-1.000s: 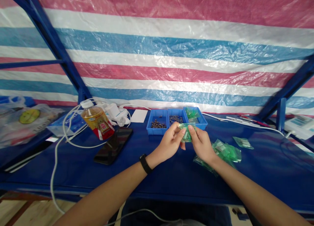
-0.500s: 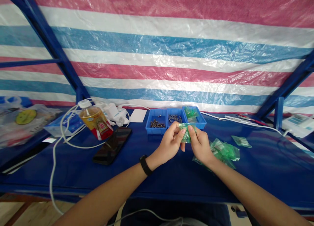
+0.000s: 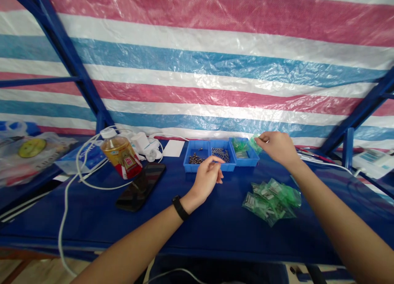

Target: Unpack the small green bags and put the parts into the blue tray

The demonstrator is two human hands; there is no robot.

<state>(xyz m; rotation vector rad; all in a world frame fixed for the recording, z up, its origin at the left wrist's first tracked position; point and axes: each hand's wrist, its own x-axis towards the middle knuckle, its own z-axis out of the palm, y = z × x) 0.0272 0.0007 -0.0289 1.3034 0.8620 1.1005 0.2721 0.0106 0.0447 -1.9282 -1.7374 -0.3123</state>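
Observation:
My right hand (image 3: 278, 146) is raised at the right of the blue bins, its fingertips pinched on a small green plastic bag (image 3: 254, 143). That bag hangs beside the right blue bin (image 3: 253, 160), which has more green bags in it. In front of the left and middle bins hovers my left hand (image 3: 205, 179), fingers loosely bent and apart, with nothing in it. The left bin (image 3: 191, 168) contains small brass-coloured screws or fittings (image 3: 196, 158); long thin metal screws or pins (image 3: 221, 153) lie in the middle bin. Several filled green bags (image 3: 272, 200) form a pile near my right forearm.
On the left stand a drink bottle (image 3: 121, 154) and a black phone (image 3: 141, 187), with a white cable (image 3: 66, 210) looping around. A white card (image 3: 174, 148) lies left of the bins. A white device (image 3: 374, 159) sits at far right.
Both hands held a green bag together earlier; they have parted. My right hand has moved up and right with a green bag, and my left hand has let go and shifted slightly left.

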